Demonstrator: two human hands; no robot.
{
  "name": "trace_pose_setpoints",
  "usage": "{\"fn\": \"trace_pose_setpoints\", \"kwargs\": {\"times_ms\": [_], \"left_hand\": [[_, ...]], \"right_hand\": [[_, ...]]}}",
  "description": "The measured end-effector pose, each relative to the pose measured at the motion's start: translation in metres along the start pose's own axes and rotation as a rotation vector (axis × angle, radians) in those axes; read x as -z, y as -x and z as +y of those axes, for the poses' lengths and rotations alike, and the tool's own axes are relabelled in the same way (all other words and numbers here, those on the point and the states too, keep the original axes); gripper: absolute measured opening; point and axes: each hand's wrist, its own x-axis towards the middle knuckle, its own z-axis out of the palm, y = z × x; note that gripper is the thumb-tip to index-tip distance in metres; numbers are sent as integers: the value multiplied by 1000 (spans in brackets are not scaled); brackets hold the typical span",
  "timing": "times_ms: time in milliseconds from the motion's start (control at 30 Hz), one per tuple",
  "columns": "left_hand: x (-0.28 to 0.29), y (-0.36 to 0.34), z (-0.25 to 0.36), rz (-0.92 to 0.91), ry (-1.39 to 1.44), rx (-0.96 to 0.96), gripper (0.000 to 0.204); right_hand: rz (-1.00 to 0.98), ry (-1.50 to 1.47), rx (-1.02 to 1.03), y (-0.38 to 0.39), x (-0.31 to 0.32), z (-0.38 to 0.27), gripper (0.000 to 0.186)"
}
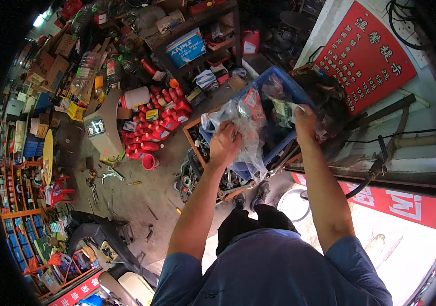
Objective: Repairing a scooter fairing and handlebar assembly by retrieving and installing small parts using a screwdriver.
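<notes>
Gripping clear plastic bags (pixel 248 137) over a blue crate (pixel 299 94), both hands (pixel 224 144) apart.

I see a grey concrete floor (pixel 141 194) carrying a cluster of red bottles (pixel 156 125) at eleven o'clock, a red cup (pixel 149 161) beside them, wrenches (pixel 110 175) at nine, and a wooden parts tray (pixel 197 153) centre.

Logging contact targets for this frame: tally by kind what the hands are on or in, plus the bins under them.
Hands: 2, left hand and right hand
Clear plastic bag: 1, gripped by the left hand
Small packet: 1, at the right hand
Blue crate: 1
Wooden tray: 1, beside the crate
Total: 6
</notes>
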Motion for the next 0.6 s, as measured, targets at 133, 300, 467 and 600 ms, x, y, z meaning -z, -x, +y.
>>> {"fn": "trace_pose_setpoints", "kwargs": {"times_ms": [133,300,467,600], "left_hand": [[2,0,-2,0,-4,-2,20],[-1,-3,4,13,12,-13,19],[3,-4,-1,39,90,-3,19],[-5,-12,17,142,183,26,19]], "right_hand": [[-25,-65,63,21,3,-29,26],[53,258,320,34,4,-32,40],[22,351,639,63,1,-60,53],[-375,188,662,89,-21,-66,62]]}}
